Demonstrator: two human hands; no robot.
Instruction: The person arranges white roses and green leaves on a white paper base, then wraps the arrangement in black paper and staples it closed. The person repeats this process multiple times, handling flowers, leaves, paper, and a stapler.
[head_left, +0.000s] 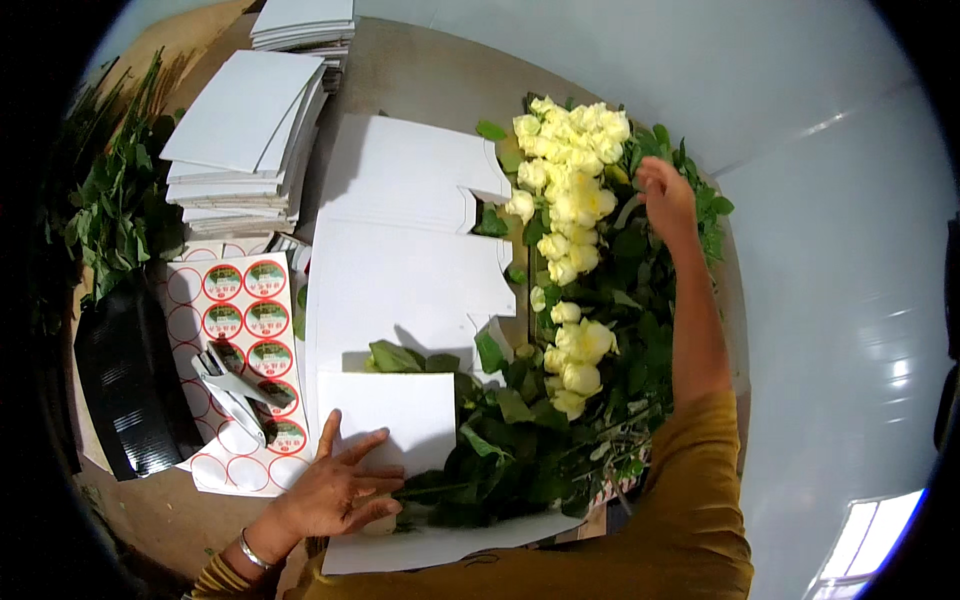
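My left hand (345, 490) lies with spread fingers on a small white card (395, 410), over the lower end of a large white cardboard sheet (400, 280). Beyond the hand, leafy stems (500, 450) reach out from beside the card. At the far right my right hand (668, 200) hangs over the foliage, its fingers loosely bent and nothing visible in them. Just left of it, pale yellow roses (575, 190) lie bunched in a long row, with more yellow roses (580, 350) nearer me. Dark green leaves (640, 330) spread under my right forearm.
Stacked white boards (235, 130) stand at the back left. A stapler (235, 395) rests on sheets of round red-rimmed stickers (265, 315). Beside these are a black plastic-looking wrap (135, 380) and cut green stems (120, 200). A pale wall (800, 230) bounds the right side.
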